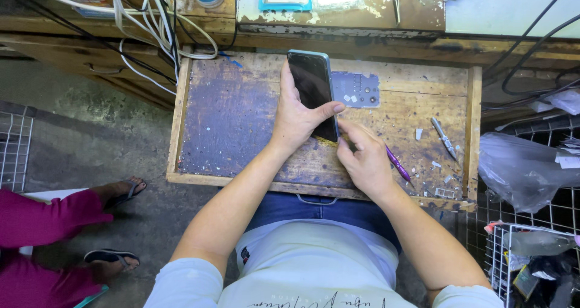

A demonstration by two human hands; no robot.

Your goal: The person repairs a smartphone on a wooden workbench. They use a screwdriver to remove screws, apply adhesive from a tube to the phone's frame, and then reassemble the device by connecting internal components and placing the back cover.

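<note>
Left hand: left hand (297, 119) wrapped around the smartphone (313, 90), thumb across its right edge, fingers hidden behind it.
Right hand: right hand (364, 158) closed on a purple tool (398, 165), fingertips at the phone's lower right corner; the tool's tip is hidden under the hand.
Phone: flat dark slab, glossy blank screen, pale blue-grey rim; held tilted above the middle of the wooden drawer (229, 117).
Drawer: pulled-out shallow tray, worn and stained wood, dark patch left of the phone.
Drawer contents: grey perforated pad (357, 89) just right of the phone; metal tweezers (444, 137) farther right; small white scraps scattered around them, too small to identify.
Right of the drawer: crumpled clear plastic bag (522, 169), wire basket (528, 262) below it, contents unclear.
Behind the drawer: white cables (154, 24) on the bench, cut off at the frame.
Left of the drawer: another person's sandalled feet (118, 223), partly out of frame.
</note>
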